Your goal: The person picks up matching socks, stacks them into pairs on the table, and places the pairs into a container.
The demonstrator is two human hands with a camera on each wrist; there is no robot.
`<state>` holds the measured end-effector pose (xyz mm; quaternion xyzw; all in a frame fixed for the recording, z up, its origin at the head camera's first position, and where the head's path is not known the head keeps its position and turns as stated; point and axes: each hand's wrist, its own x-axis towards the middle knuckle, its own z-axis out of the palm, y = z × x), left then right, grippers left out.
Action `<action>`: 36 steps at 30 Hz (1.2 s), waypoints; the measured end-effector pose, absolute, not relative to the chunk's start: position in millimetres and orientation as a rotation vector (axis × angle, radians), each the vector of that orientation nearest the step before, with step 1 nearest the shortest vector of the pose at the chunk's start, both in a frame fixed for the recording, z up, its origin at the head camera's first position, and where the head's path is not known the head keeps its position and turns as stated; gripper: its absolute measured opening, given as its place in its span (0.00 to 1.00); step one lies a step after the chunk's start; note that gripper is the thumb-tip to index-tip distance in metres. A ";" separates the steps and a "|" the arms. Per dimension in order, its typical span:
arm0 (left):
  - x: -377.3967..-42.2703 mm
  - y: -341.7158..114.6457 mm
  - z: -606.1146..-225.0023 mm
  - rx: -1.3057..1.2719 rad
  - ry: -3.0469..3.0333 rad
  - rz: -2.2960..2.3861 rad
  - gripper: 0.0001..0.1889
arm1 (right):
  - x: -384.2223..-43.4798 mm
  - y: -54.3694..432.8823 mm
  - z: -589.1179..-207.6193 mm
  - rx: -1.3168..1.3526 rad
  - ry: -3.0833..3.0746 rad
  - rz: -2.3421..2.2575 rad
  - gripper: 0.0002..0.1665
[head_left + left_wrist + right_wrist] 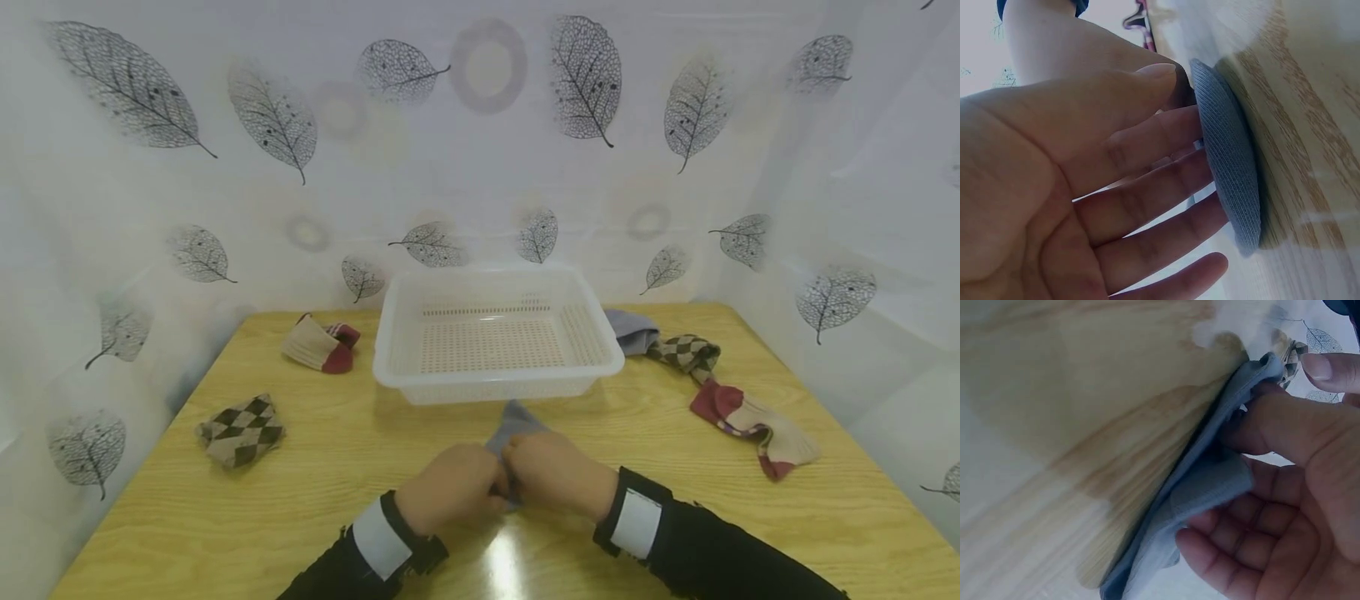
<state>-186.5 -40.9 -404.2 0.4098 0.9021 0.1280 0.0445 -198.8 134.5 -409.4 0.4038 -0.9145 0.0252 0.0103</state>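
Observation:
A grey ribbed sock (517, 422) lies on the wooden table, partly covered by both hands. My right hand (558, 475) grips it; in the right wrist view the thumb reaches into the fold of the cloth (1204, 487) and the other fingers curl beneath. My left hand (453, 487) is against the sock from the other side. In the left wrist view its fingers (1147, 206) are nearly straight, and some of their tips disappear behind the sock's raised edge (1229, 156). The left thumb lies above the fingers, close to the right hand.
A white plastic basket (498, 385) stands at the back. Left lie a beige-and-red sock (311, 343) and a folded checkered sock (243, 432). Right are another grey sock (632, 332), a checkered sock (686, 354) and a beige-and-red sock (768, 425). Leaf-print cloth surrounds the table.

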 end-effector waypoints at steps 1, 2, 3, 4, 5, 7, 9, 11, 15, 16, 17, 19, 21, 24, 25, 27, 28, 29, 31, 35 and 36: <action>-186.7 -41.1 -404.0 1.248 2.757 0.393 0.07 | -199.2 134.1 -409.5 1.249 -2.866 0.089 0.10; -186.9 -41.4 -403.7 1.246 2.755 0.394 0.06 | -199.7 133.9 -409.5 1.230 -2.884 0.099 0.10; -186.8 -41.8 -403.0 1.234 2.753 0.396 0.06 | -200.1 134.3 -409.0 1.209 -2.907 0.128 0.11; -186.8 -42.3 -402.3 1.218 2.746 0.405 0.06 | -200.5 135.0 -408.2 1.179 -2.935 0.171 0.12; -186.9 -43.2 -401.8 1.201 2.736 0.415 0.05 | -200.8 135.9 -406.6 1.152 -2.955 0.220 0.13; -186.9 -45.8 -400.5 1.150 2.726 0.432 0.05 | -202.1 139.0 -402.8 1.108 -2.975 0.310 0.15; -187.2 -50.0 -400.2 1.102 2.731 0.443 0.07 | -203.8 143.7 -397.3 1.082 -2.967 0.377 0.15; -188.6 -55.8 -400.5 1.066 2.741 0.448 0.09 | -206.1 149.5 -390.0 1.071 -2.941 0.417 0.15; -192.8 -70.1 -399.5 0.978 2.738 0.492 0.12 | -210.8 164.1 -374.0 0.978 -2.926 0.457 0.12; -194.0 -73.7 -399.2 0.955 2.735 0.502 0.12 | -211.8 168.1 -370.6 0.944 -2.926 0.458 0.11; -194.9 -77.0 -398.4 0.931 2.730 0.511 0.13 | -212.8 172.1 -367.8 0.907 -2.931 0.461 0.10; -196.2 -82.8 -397.2 0.873 2.733 0.514 0.13 | -214.5 179.7 -364.3 0.838 -2.943 0.480 0.09; -197.0 -87.4 -396.6 0.837 2.742 0.503 0.13 | -216.4 186.7 -364.1 0.782 -2.970 0.510 0.11; -197.6 -93.2 -396.1 0.796 2.771 0.492 0.13 | -219.4 195.4 -368.3 0.718 -3.035 0.554 0.14; -197.7 -94.8 -396.0 0.792 2.784 0.486 0.13 | -220.5 198.0 -370.7 0.693 -3.065 0.553 0.16; -197.9 -96.7 -395.4 0.787 2.798 0.482 0.14 | -222.9 202.8 -377.0 0.633 -3.128 0.549 0.17; -198.1 -97.3 -395.2 0.791 2.804 0.481 0.14 | -224.2 204.7 -380.5 0.589 -3.165 0.551 0.17; -198.4 -97.7 -394.6 0.792 2.805 0.477 0.14 | -225.8 206.5 -384.4 0.539 -3.202 0.552 0.17; -198.6 -97.5 -393.5 0.790 2.798 0.479 0.14 | -228.3 209.0 -392.4 0.449 -3.262 0.579 0.17; -200.3 -97.3 -393.5 0.770 2.781 0.472 0.12 | -231.8 210.6 -405.4 0.351 -3.322 0.606 0.17; -200.8 -97.4 -394.0 0.769 2.781 0.467 0.12 | -232.3 210.3 -407.2 0.342 -3.329 0.604 0.17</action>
